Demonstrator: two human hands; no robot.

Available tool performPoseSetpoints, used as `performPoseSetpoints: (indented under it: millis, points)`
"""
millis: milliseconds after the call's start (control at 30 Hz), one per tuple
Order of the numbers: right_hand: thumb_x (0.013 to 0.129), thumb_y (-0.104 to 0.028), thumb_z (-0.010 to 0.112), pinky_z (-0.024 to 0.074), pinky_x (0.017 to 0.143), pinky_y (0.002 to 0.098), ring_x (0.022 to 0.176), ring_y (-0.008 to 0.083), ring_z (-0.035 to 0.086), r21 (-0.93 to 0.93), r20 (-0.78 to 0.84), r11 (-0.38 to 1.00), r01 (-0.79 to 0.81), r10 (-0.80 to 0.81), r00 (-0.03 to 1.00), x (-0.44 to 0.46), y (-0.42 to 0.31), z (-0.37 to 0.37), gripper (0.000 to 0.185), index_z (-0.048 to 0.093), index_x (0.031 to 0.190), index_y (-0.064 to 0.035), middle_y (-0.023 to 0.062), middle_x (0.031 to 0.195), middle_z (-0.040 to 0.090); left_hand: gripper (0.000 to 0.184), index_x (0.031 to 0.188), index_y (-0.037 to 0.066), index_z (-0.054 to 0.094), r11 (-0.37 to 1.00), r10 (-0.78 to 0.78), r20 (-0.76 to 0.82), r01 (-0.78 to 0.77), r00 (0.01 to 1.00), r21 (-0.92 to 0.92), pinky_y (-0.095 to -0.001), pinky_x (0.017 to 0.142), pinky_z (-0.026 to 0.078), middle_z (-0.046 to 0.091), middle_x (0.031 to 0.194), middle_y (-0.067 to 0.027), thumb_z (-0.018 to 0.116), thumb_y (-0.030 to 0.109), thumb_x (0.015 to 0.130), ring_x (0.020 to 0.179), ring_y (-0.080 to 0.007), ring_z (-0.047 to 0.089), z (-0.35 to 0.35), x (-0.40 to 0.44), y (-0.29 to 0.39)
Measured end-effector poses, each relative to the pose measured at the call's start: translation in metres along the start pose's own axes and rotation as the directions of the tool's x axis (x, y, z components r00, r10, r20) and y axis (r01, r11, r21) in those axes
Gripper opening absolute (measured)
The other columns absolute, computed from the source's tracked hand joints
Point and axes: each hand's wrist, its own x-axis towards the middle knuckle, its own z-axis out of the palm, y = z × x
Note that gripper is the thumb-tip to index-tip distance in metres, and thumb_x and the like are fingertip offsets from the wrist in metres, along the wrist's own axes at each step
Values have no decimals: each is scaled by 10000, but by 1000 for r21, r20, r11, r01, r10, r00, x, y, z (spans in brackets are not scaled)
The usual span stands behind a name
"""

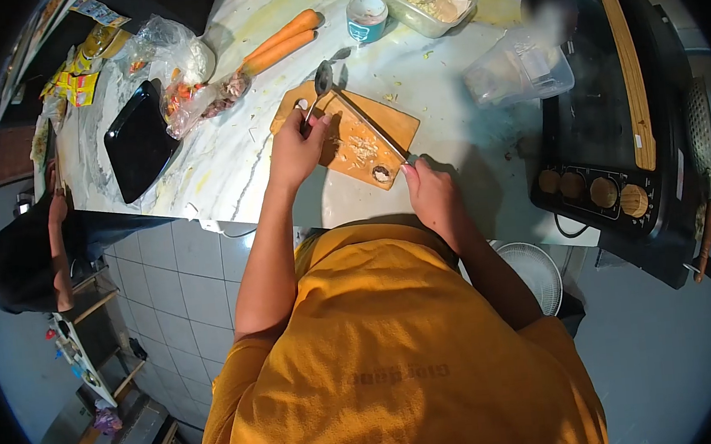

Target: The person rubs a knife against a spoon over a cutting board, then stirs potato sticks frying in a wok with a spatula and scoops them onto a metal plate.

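Note:
A wooden cutting board (402,122) lies at an angle on the marble counter, with finely chopped pale bits (360,148) on it. My left hand (298,147) is closed round the handle of a dark metal spoon (323,78), whose bowl points away from me over the board's far edge. In my right hand (432,192) is the handle of a knife (369,125); its blade slants across the board toward the spoon. A small dark-rimmed piece (381,173) rests near the board's close corner.
Carrots (284,40), plastic bags (184,60) and a black tray (139,143) lie left. Beyond are a jar (367,21) and a tub (422,4); a clear container (519,71) and black oven (606,110) stand right. Another person (28,256) is far left.

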Motion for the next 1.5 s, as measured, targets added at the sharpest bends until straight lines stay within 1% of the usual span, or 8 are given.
performPoseSetpoints:
  millis: [67, 200, 267, 600, 667, 800, 1300, 1500]
  points:
    - [988, -348, 468, 486, 610, 528, 696, 454, 609, 27, -47, 999, 43, -41, 998, -2, 5, 1, 355, 548, 884, -18, 242, 686, 613, 310, 812, 26, 557, 1000, -6, -6, 6, 1000, -25, -250, 578, 395, 549, 680, -9, 672, 299, 901, 619, -78, 447, -1, 1, -1]
    - [989, -339, 466, 482, 614, 528, 698, 456, 605, 42, -31, 998, 38, -37, 999, -2, -3, -9, 353, 546, 877, -14, 245, 680, 606, 314, 806, 26, 554, 1000, -15, -17, 15, 1000, -16, -255, 578, 398, 542, 673, -6, 675, 302, 898, 616, -81, 446, 1, 1, -3]
    - [989, -328, 466, 478, 609, 529, 686, 457, 601, 66, -35, 997, 40, -37, 999, 0, -5, -10, 345, 548, 871, -15, 245, 671, 602, 342, 840, -6, 549, 1000, -8, 3, 8, 1000, 12, -299, 623, 452, 588, 697, -79, 671, 309, 895, 628, -149, 518, 0, -1, 3]
    - [987, -312, 479, 471, 596, 528, 678, 462, 597, 82, -17, 996, 44, -43, 999, -10, -6, -10, 339, 556, 852, -11, 251, 672, 597, 346, 820, 1, 533, 1000, -11, -13, 10, 1000, -10, -298, 623, 446, 575, 692, -86, 675, 307, 897, 629, -147, 491, -4, 0, -6]
    - [988, -314, 477, 469, 590, 529, 673, 464, 596, 73, -61, 997, 34, -30, 998, -8, -6, -11, 341, 557, 851, -13, 253, 667, 595, 303, 795, 45, 533, 999, -4, -22, 3, 1000, -48, -237, 552, 360, 501, 660, 31, 662, 291, 915, 611, -52, 414, -2, 0, -12]
    - [989, -294, 480, 456, 604, 518, 704, 463, 580, 105, -94, 993, 58, -48, 994, -2, -4, -6, 332, 557, 849, -3, 252, 698, 587, 301, 793, 45, 532, 999, -30, -4, 30, 1000, -46, -234, 549, 356, 501, 661, 34, 662, 287, 916, 612, -46, 414, -1, -3, -10]
    - [992, -333, 456, 483, 626, 533, 715, 456, 610, 40, 1, 999, 5, -5, 1000, -1, -2, 3, 352, 550, 880, -12, 247, 726, 622, 315, 783, 49, 533, 998, -57, 0, 57, 998, 26, -241, 556, 363, 509, 658, 18, 674, 303, 904, 610, -61, 421, -2, -5, -2]
    - [983, -316, 488, 475, 579, 522, 666, 457, 598, 74, -50, 994, 77, -73, 996, -15, 1, -6, 344, 552, 836, -12, 240, 662, 598, 294, 805, 50, 539, 998, -30, 1, 30, 1000, -61, -231, 583, 376, 564, 713, 13, 673, 290, 909, 646, -60, 446, -5, 2, -17]
